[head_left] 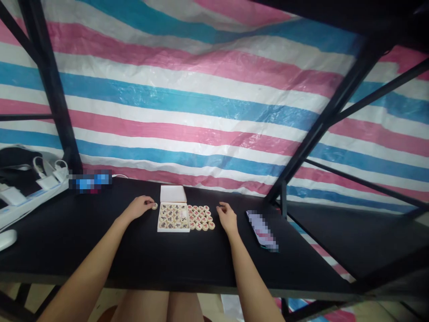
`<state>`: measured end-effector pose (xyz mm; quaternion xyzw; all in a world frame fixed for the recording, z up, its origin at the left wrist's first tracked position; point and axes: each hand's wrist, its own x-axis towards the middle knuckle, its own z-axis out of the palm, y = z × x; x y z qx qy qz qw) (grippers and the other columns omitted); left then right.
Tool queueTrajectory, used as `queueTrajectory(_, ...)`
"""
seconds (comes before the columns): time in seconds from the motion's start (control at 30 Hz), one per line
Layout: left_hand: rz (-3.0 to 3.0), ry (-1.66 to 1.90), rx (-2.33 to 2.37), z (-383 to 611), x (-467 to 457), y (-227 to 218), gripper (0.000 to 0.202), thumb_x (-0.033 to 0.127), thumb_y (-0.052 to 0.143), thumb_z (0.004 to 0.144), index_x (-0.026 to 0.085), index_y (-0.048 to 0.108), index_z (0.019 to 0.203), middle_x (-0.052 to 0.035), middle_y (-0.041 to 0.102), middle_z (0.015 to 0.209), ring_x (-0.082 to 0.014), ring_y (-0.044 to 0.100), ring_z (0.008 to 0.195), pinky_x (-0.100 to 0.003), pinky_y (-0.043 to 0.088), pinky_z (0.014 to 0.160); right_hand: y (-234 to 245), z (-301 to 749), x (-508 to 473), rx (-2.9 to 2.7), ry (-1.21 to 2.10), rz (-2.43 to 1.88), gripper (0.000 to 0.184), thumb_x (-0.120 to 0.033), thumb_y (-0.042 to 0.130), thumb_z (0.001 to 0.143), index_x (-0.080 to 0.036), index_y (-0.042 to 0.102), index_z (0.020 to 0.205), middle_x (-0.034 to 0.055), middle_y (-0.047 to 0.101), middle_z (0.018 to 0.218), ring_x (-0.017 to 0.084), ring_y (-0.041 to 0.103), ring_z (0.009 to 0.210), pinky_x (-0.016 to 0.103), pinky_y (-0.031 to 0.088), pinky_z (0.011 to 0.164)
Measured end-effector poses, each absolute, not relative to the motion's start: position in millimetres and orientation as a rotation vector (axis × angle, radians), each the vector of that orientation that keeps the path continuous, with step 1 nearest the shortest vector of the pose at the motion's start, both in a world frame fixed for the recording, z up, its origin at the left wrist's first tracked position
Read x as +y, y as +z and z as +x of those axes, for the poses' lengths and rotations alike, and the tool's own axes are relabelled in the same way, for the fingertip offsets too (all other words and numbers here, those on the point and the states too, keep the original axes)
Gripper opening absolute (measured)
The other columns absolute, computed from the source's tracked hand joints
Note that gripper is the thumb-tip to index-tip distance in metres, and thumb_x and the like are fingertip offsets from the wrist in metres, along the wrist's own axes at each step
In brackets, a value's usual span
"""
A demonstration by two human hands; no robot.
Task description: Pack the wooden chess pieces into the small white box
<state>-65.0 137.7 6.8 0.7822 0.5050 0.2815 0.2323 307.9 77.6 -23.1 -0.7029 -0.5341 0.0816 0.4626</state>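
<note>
Touching piece (154,206) short of box edge (159,223): left fingers (149,200), grip unclear; right fingers (225,205) released

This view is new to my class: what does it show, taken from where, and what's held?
There is no machine here: a person works bare-handed, seen from one camera worn on the head, looking forward and down. On the black table, an open white box holds black-marked pieces; red-marked pieces lie just right of it. The left hand is at a single round piece left of the box; whether it grips it is unclear. The right hand shows nothing held.
</note>
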Motion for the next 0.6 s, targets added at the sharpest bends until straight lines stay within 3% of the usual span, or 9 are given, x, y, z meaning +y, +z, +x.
queueTrajectory(0.23, 2.25, 0.803, 1.42, -48.6, 130.8, 11.5, 0.034, 0.042, 0.046, 0.082, 0.019, 0.067, 0.097, -0.0039, 0.066, 0.078, -0.0195, 0.059, 0.071, -0.027, 0.042, 0.068, -29.0, 302.1, 81.4, -1.309, 0.219, -1.739, 0.031, -0.037, 0.048, 0.074, -0.02, 0.063, 0.095, 0.0027, 0.067, 0.072, 0.021, 0.064, 0.071, 0.032, 0.047, 0.069)
queueTrajectory(0.47, 2.385, 0.604, 1.3, -36.0, 113.8, 28.5, 0.033, 0.048, 0.054, 0.077, 0.024, 0.071, 0.092, 0.0023, 0.057, 0.057, -0.0161, 0.054, 0.053, -0.024, 0.033, 0.05, -28.7, 302.3, 81.9, -1.309, 0.242, -1.742, 0.032, -0.036, 0.048, 0.074, -0.019, 0.063, 0.097, 0.0035, 0.067, 0.075, 0.022, 0.064, 0.074, 0.033, 0.047, 0.072)
queueTrajectory(0.6, 2.435, 0.491, 1.37, -31.2, 109.3, 32.3, 0.028, 0.048, 0.059, 0.072, 0.025, 0.072, 0.081, -0.0002, 0.063, 0.061, -0.0185, 0.06, 0.057, -0.024, 0.033, 0.051, -26.8, 300.5, 81.8, -1.3, 0.251, -1.742, 0.033, -0.037, 0.047, 0.074, -0.019, 0.063, 0.097, 0.0029, 0.068, 0.075, 0.021, 0.064, 0.073, 0.032, 0.046, 0.071)
